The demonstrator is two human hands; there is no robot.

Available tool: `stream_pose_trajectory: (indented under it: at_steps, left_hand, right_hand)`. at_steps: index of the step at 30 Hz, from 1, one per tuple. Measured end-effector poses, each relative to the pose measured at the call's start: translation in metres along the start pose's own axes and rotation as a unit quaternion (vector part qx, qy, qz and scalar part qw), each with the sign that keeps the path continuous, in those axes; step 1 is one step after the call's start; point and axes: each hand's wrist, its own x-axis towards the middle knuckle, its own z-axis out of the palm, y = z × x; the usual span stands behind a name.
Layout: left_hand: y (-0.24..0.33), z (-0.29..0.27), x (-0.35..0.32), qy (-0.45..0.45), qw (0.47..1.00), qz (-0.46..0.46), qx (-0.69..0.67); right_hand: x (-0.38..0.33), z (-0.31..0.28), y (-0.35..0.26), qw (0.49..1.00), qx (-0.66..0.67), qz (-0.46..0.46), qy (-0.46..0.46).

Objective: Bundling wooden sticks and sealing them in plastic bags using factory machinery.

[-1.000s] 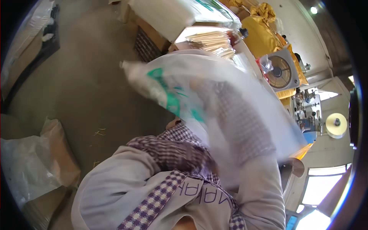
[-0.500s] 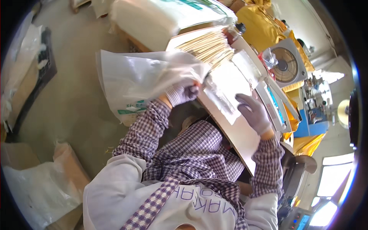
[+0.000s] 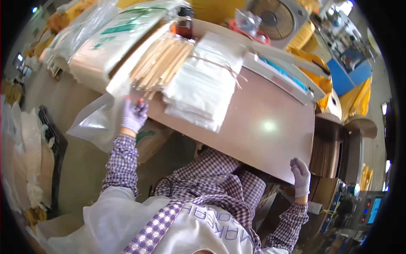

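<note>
My left hand, in a pale glove with reddish fingertips showing, is at the table's left edge. Its fingers are bent against a clear plastic bag that hangs beside the table. Just beyond those fingers lies a pile of thin wooden sticks. A flat stack of clear plastic bags, with a thin tie across it, rests to the right of the sticks. Out by the table's right front corner, my gloved right hand is held with loosely curled fingers apart and nothing in it.
Behind the bag stack, a long white and blue device lies on the brown table. A dark jar, a red basket and a fan stand at the back. A large wrapped package is at the far left.
My view has swung right. My right hand has moved from over the bag stack to the table's right corner. My left hand is now close to the sticks, the plastic bag lower beside it.
</note>
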Motion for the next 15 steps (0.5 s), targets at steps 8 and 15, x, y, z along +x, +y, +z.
stream_pose_trajectory:
  at_steps: [8,15]
  left_hand:
    - [-0.146,0.174,-0.043,-0.203,0.959,-0.112,0.164]
    - [-0.474,0.323,0.033,-0.487,0.584,-0.014,0.650]
  right_hand:
    - [0.162,-0.076,0.100,0.941,-0.238,0.057,0.233]
    - [0.232,-0.228,0.203,0.801,-0.379,0.377,0.270]
